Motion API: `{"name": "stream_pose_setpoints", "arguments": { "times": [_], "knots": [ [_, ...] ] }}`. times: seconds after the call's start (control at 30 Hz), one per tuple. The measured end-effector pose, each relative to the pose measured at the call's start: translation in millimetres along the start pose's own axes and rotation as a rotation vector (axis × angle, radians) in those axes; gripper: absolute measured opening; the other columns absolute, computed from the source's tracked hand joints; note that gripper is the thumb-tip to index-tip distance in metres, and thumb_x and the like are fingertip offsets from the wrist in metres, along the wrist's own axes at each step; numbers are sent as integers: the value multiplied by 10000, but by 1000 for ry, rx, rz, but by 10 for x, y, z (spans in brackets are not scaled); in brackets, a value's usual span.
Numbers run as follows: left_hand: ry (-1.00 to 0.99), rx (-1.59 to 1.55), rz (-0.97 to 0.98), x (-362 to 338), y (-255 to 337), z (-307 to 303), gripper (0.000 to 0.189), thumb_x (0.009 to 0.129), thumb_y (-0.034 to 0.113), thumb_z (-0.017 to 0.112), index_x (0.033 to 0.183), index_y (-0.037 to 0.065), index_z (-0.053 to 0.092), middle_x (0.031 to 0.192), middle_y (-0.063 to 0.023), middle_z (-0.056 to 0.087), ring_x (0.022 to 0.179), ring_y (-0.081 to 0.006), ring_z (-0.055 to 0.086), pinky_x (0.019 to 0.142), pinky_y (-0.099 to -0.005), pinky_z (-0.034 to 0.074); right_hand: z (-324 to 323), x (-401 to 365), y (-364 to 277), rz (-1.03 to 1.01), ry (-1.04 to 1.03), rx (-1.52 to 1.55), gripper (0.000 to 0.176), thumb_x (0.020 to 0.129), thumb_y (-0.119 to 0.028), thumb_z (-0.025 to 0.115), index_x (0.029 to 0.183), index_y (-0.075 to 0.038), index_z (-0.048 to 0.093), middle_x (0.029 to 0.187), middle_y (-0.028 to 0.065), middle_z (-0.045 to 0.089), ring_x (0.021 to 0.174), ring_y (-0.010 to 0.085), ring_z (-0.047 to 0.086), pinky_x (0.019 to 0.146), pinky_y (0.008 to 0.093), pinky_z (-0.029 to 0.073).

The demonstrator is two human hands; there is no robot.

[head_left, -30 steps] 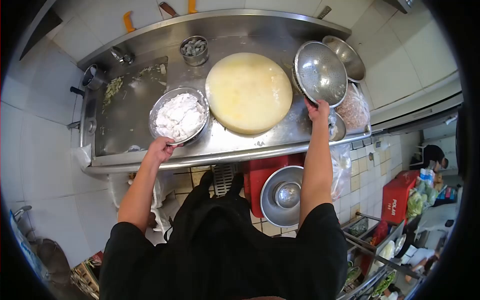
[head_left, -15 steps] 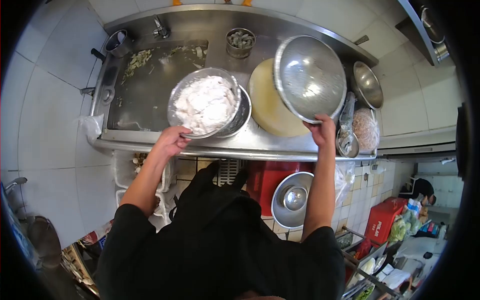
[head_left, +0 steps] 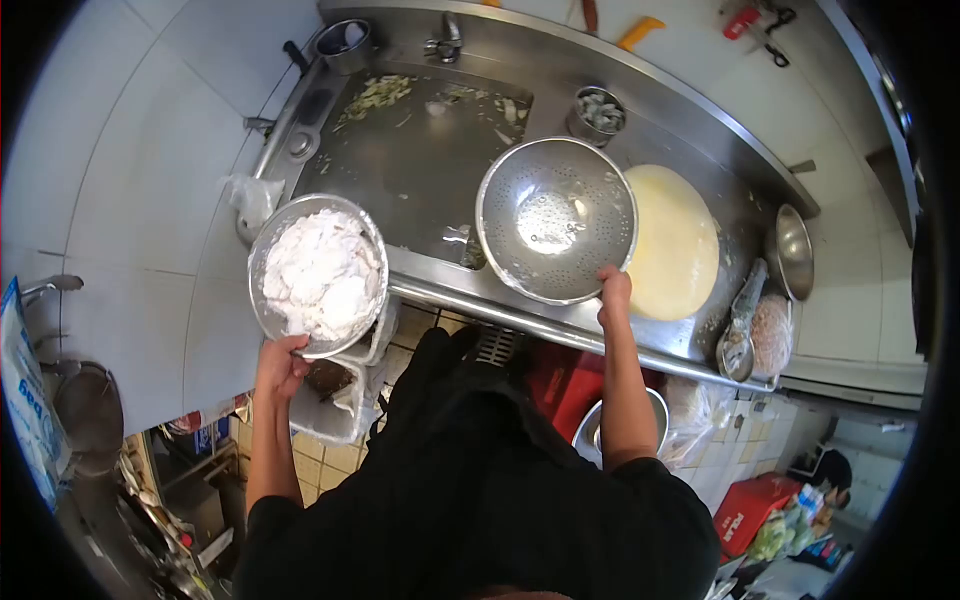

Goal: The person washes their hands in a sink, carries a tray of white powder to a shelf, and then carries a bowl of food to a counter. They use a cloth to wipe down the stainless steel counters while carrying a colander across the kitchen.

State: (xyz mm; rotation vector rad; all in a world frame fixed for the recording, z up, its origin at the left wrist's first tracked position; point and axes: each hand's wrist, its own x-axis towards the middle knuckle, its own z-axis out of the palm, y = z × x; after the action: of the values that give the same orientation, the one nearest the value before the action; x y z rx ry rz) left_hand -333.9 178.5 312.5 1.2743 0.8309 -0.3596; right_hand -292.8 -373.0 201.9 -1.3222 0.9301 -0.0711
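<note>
The round steel bowl heaped with white floured pieces (head_left: 318, 275) has been carried off the steel worktop (head_left: 720, 165) since the earlier frame. It is now held beyond the worktop's left end, at 9 o'clock from the perforated steel colander (head_left: 556, 220). Its near rim is clamped by the left hand (head_left: 282, 365). The colander, earlier tilted above the round pale-yellow chopping block (head_left: 675, 240), has been brought over the sink basin (head_left: 420, 180), mouth up. Its rim is gripped at 5 o'clock by the right hand (head_left: 613, 293).

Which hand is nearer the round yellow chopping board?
Right. The right hand grips the colander rim beside the chopping board; the left hand holds the bowl, past the sink.
</note>
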Motion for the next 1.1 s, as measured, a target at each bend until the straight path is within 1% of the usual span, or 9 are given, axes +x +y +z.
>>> {"name": "stream_pose_setpoints", "arguments": {
  "times": [0.17,0.2,0.3,0.33,0.47,0.63,0.77,0.9,1.1],
  "knots": [
    [151,-67,-43,-149,-129,-237,50,800,41,568,801,-3,544,614,-76,554,390,-117,436,315,-209,278,643,434,39,-12,-208,-25,276,716,-198,549,919,-13,516,788,86,486,660,204,466,582,364,450],
    [169,-94,-49,-127,-176,-265,48,800,41,568,806,1,543,611,-73,549,383,-118,430,312,-210,280,986,293,-174,-14,-136,-141,372,749,-238,568,1027,-3,492,842,117,519,728,224,529,583,397,489],
    [151,-87,-106,122,-401,-491,78,804,89,579,830,28,538,552,-52,507,360,-130,415,299,-220,294,1757,270,-415,-14,-422,-33,517,799,-316,581,1171,9,429,926,157,552,720,246,609,624,396,532],
    [76,15,-171,270,-458,-643,84,814,102,569,829,25,538,542,-45,501,361,-134,424,297,-230,304,1933,339,-386,45,-488,-10,444,832,-322,562,1182,-66,466,1142,105,520,913,245,595,700,371,528],
    [42,39,-189,223,-315,-444,114,793,100,603,855,34,534,604,-58,545,361,-118,405,292,-215,291,2350,93,-363,6,-356,127,439,815,-234,587,1207,-87,454,1023,57,564,810,187,590,653,344,488],
    [-58,108,-238,412,-242,-436,102,791,83,612,817,34,526,595,-64,535,368,-126,401,306,-227,296,1635,-553,112,60,-546,311,320,862,-166,564,1154,-42,525,946,66,596,748,171,624,569,318,517],
    [-163,208,-192,447,-95,-134,127,796,51,573,903,-3,531,629,-67,535,373,-137,422,299,-215,285,560,-1082,533,136,-446,139,406,857,-204,585,1221,-44,506,1022,88,621,814,143,621,653,276,527],
    [-256,420,-120,514,72,635,140,788,56,581,913,5,542,649,-69,569,389,-117,448,298,-211,293,-305,-1489,651,147,-231,404,406,882,-225,584,1230,-43,484,1058,60,577,913,157,592,781,309,499],
    [-579,554,-97,302,-15,1627,317,765,14,569,1069,-48,506,783,-102,608,450,-124,493,307,-210,260,-421,-2014,483,21,-374,551,516,902,-315,554,1327,-76,387,1211,108,512,1018,203,557,858,377,473]
  ]
}}
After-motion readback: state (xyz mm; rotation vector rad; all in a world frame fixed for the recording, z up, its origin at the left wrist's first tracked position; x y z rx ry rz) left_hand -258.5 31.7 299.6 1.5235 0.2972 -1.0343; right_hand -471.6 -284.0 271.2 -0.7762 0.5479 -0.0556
